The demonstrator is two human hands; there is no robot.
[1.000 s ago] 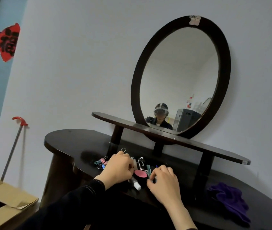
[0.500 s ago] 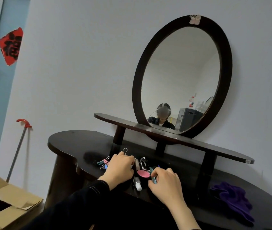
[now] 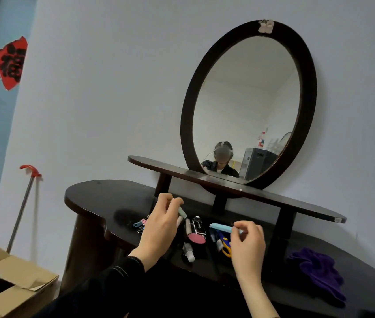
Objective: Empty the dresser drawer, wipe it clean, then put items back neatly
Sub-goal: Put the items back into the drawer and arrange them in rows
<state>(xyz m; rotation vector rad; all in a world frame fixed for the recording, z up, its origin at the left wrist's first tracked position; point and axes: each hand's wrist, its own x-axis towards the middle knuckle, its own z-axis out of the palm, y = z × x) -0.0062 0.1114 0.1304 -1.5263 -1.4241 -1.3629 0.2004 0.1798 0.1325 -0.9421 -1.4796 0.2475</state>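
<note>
Left hand (image 3: 162,226), nine o'clock, is clamping its grip on a green tube (image 3: 182,212); right hand (image 3: 248,243), three o'clock, is pinching a blue stick (image 3: 219,227). Probably restocking; next move is placing both neatly in the unseen drawer.

A small pale green stick (image 3: 182,212) is pinched, tilted, in the left hand (image 3: 159,228) above the dark wooden counter (image 3: 104,198). A light blue bar (image 3: 220,227) is pinched almost level in the right hand (image 3: 247,244). Between the hands, a round pink compact (image 3: 197,238) lies on the counter, touching a glossy black and silver case (image 3: 197,224) behind it, with a slim beige tube (image 3: 188,227) just beside them. A small clear bottle with a white cap (image 3: 188,253) lies nearer the front edge. Blue and yellow scissors (image 3: 225,243) are partly hidden by the right hand. Blue and pink binder clips (image 3: 141,223) lie left of the left hand. A crumpled purple cloth (image 3: 319,269) lies well apart on the right.
</note>
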